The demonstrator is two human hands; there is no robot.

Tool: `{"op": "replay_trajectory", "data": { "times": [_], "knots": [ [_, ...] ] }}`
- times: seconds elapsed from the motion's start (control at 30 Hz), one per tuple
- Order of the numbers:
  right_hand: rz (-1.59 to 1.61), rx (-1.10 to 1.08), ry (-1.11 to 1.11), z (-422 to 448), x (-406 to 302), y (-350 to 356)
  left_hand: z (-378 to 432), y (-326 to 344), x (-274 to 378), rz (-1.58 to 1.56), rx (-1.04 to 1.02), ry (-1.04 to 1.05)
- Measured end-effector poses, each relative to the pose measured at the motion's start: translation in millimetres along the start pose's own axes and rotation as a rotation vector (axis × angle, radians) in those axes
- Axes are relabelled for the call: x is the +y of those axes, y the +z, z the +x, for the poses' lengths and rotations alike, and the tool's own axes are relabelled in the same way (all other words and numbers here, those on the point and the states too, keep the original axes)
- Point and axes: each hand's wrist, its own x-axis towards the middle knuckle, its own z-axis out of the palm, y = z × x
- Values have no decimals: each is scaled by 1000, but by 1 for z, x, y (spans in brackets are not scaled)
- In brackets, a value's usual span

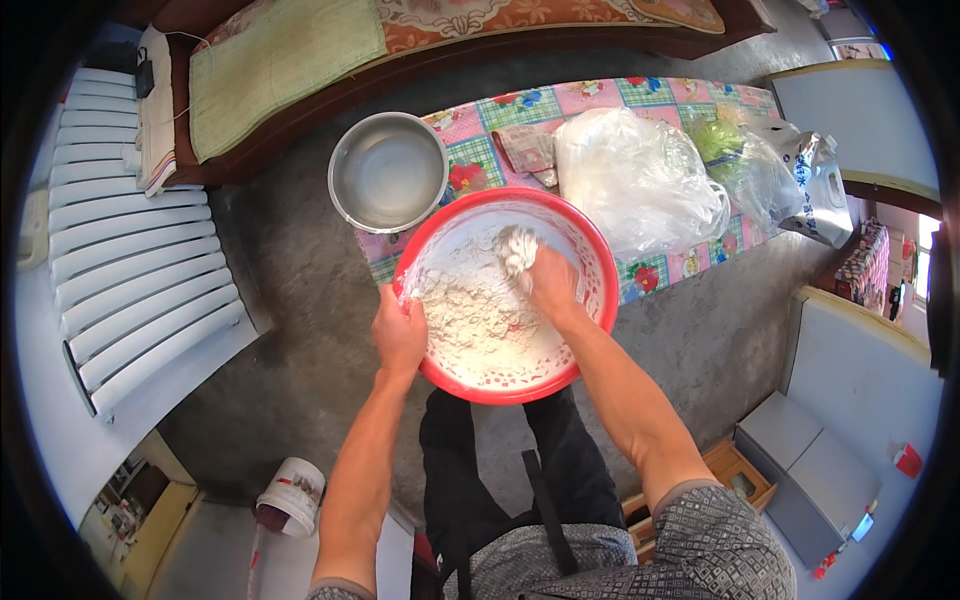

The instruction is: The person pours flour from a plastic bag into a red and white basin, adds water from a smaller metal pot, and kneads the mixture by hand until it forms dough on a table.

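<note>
A red-rimmed basin (506, 393) holds clumpy, partly wetted flour (476, 322), with drier flour towards its far side. My left hand (399, 330) grips the basin's left rim, thumb over the edge. Inside the basin, at the upper right, my right hand (541, 271) has its fingers coated in flour or dough; they look curled, but whether they close on a lump is hard to see. Just beyond the basin to the left is a metal bowl (388, 172), with perhaps a little liquid in it.
Behind the basin, a low table with a patterned cloth (517, 112) bears a full clear plastic bag (637, 180), a folded cloth (525, 148) and a bagged green vegetable (718, 142). A radiator (142, 247) stands at left, a white bucket (292, 495) at lower left, and grey cabinets (810, 472) at lower right.
</note>
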Motion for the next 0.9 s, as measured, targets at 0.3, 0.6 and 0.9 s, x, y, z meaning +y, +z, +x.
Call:
{"op": "replay_trajectory", "data": {
  "times": [0.3, 0.6, 0.9],
  "knots": [
    [-476, -73, -705, -2, -31, 21, 0, 7, -2, 8, -33, 74],
    [-579, -449, -21, -108, 21, -15, -10, 14, 7, -71, 101, -19],
    [395, 80, 5, -84, -8, 104, -33, 24, -4, -93, 150, -114]
  ]
}}
